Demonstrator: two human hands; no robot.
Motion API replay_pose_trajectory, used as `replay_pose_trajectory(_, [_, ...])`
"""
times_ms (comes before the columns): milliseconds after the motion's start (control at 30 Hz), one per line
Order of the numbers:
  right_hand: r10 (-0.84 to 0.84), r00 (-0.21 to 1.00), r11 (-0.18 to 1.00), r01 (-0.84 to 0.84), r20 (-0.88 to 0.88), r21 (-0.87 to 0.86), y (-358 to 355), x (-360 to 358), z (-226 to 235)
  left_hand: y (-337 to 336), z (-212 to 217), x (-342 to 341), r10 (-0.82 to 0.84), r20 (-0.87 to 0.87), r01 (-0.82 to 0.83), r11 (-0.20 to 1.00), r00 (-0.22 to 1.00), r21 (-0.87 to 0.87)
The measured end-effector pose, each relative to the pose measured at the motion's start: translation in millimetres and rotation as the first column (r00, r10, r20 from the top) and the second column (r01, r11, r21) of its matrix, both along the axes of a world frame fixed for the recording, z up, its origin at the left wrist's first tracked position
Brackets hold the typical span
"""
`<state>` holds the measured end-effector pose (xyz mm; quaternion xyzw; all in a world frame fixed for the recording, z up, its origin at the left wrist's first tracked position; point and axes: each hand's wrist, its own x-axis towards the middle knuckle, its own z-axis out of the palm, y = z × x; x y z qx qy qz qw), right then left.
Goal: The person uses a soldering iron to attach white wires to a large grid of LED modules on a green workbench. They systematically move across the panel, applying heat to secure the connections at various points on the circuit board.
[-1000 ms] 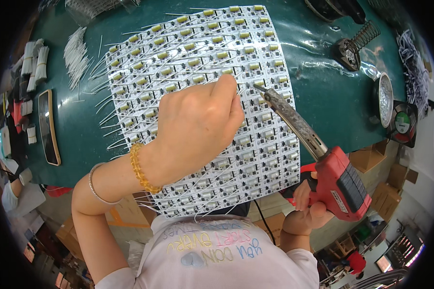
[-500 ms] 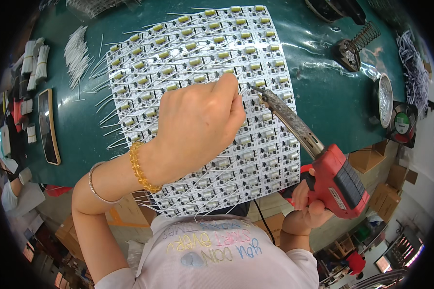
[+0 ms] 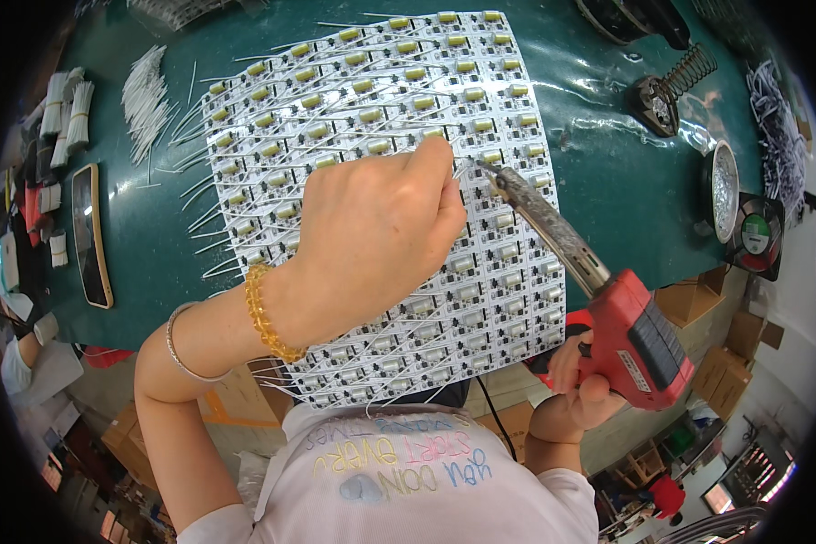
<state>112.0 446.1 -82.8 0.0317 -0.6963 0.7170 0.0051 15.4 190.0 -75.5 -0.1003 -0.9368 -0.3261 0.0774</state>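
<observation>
Here our left hand pinches a thin, bendy wire on the stiff circuit board panel; our right hand grips the red soldering gun by its handle.

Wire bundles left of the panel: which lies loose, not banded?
The fanned-out bundle beside the panel; those further left are banded.

Electronics workshop, as shown by circuit board panel, soldering gun, iron stand, wire bundles.

Phone, wire bundles, fan.
</observation>
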Motion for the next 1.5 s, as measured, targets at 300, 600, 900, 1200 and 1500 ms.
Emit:
replay_pose_trajectory(300, [-0.037,0.999,0.999,0.037,-0.007,0.039,-7,-4,4,0,0,0,0.001,0.005,-0.001,1.000,1.000,-0.002])
replay_pose_trajectory(600, [-0.089,0.996,0.994,0.088,0.012,0.057,-8,-2,2,1,-1,-1,-0.008,-0.007,0.007,1.000,1.000,-0.006])
replay_pose_trajectory(900, [-0.052,0.998,0.989,0.058,-0.047,0.137,5,5,-2,-1,0,-1,-0.010,0.002,0.010,1.000,1.000,-0.005])
replay_pose_trajectory(1200, [-0.011,0.999,0.991,0.015,-0.032,0.133,7,6,-3,-2,-2,1,-0.019,0.009,0.019,0.999,1.000,0.029])
replay_pose_trajectory(1500, [-0.035,0.997,0.989,0.044,-0.067,0.144,13,11,2,-21,20,-12,-0.072,0.104,0.052,0.983,0.992,0.177])
